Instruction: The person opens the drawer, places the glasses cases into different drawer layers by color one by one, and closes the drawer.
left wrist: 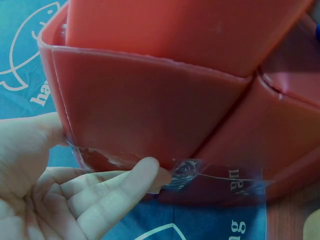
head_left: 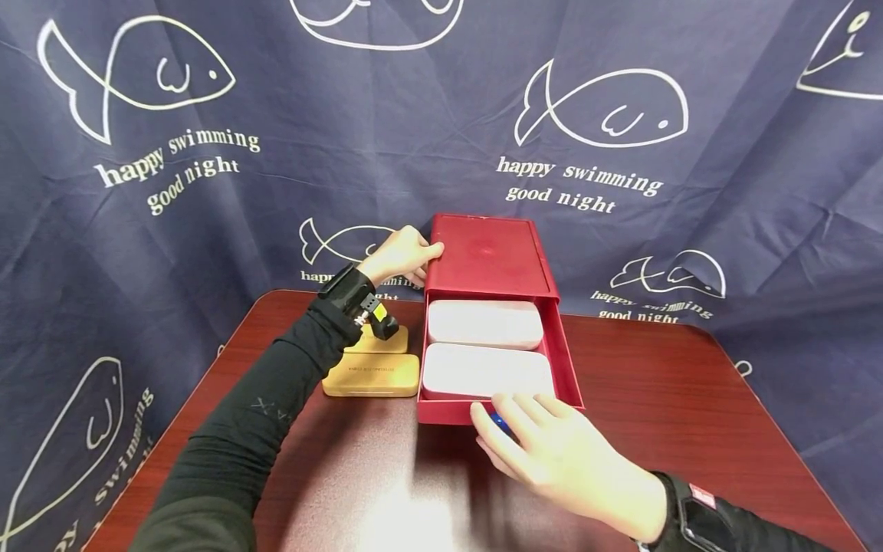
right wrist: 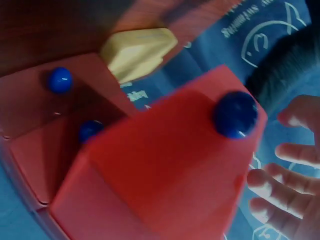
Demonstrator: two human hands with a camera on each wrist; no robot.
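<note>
Left hand (head_left: 398,255) pressed against the back corner of the red rectangular cardboard drawer box (head_left: 491,257), thumb on top, fingers loose, at 11 o'clock. Right hand (head_left: 552,448) spread, gripping nothing, at 6 o'clock by the blue round knob (right wrist: 235,114). Drawer (head_left: 569,360) pulled most of the way out, two white oblong cases (head_left: 484,323) exposed, none lifted yet. Gold flat tin (head_left: 372,375) at 9 o'clock.

Left hand (head_left: 400,257) extended forward, fingers relaxed, right hand (head_left: 552,452) flat, fingers spread
</note>
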